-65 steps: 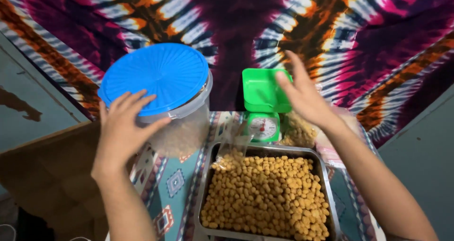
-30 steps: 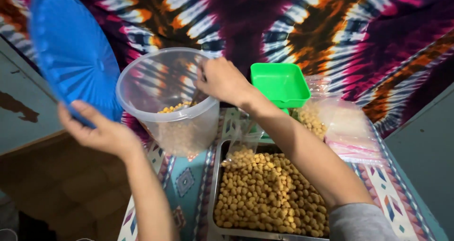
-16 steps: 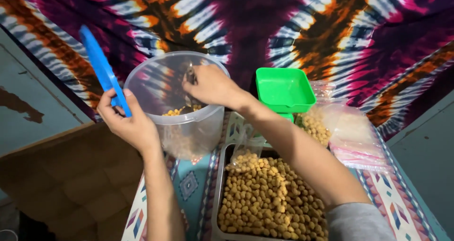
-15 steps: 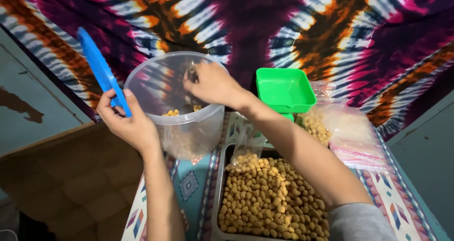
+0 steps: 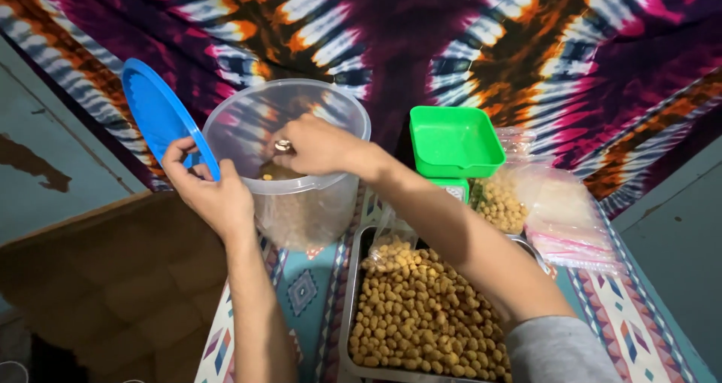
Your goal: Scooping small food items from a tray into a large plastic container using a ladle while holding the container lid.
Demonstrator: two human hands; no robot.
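Observation:
My left hand (image 5: 207, 190) grips a round blue lid (image 5: 162, 118), held on edge just left of a clear plastic tub (image 5: 316, 202). The tub stands open with a layer of small brown pellets at its bottom. My right hand (image 5: 312, 146) reaches down inside the tub's mouth, a ring on one finger; the fingertips are hidden, so I cannot tell whether they hold anything. In front lies a metal tray (image 5: 350, 300) heaped with round tan pellets (image 5: 425, 315).
A small scale with a green square pan (image 5: 453, 140) stands behind the tray. To its right lie a filled clear bag of pellets (image 5: 500, 202) and a stack of clear bags (image 5: 568, 225). A patterned cloth (image 5: 304, 293) covers the table; a tie-dye cloth (image 5: 466, 45) hangs behind.
My left hand took the blue lid off the tub and swung it out to the left. My right hand left the green scale and went into the open tub.

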